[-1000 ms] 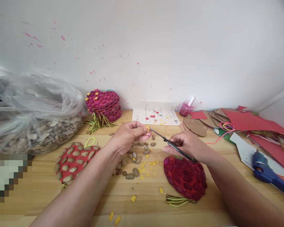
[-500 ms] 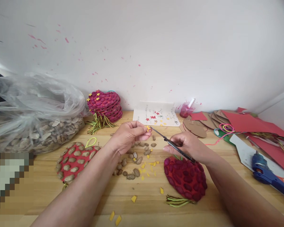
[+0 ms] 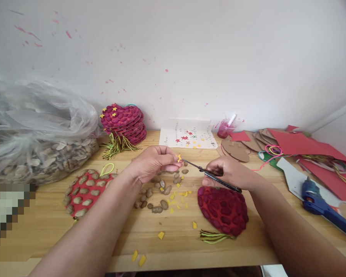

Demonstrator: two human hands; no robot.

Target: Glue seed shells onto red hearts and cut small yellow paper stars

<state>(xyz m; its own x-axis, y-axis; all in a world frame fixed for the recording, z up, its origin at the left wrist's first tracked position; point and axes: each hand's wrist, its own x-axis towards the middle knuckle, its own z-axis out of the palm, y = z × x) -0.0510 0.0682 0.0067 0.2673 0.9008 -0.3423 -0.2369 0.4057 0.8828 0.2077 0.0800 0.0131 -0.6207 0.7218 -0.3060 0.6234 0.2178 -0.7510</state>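
Note:
My left hand (image 3: pixel 158 161) pinches a small yellow star (image 3: pixel 179 158) between thumb and finger. Black scissors (image 3: pixel 209 175) are gripped in my right hand (image 3: pixel 227 173), their thin blades pointing left with the tips at the star's edge. Yellow scraps (image 3: pixel 173 202) lie scattered on the table below, beside loose peanut shells (image 3: pixel 157 209). Under my right hand rests a heart covered in purple-painted shells (image 3: pixel 223 211), with a yellow-green and brown tassel. A red heart with unpainted shells (image 3: pixel 86 190) lies left of my left forearm, which covers part of it.
A plastic bag of shells (image 3: pixel 43 154) fills the left side. Behind are stacked purple hearts (image 3: pixel 123 123), a paper with small stars (image 3: pixel 168 136) and a cup of purple paint (image 3: pixel 225 130). At right lie cardboard pieces (image 3: pixel 235 150), red sheets (image 3: pixel 305 146) and a blue glue gun (image 3: pixel 320 207).
The view has tilted slightly down, so the table's front edge now shows. My hands keep nearly the same pose; the yellow star has turned a little and the scissor tips remain at it.

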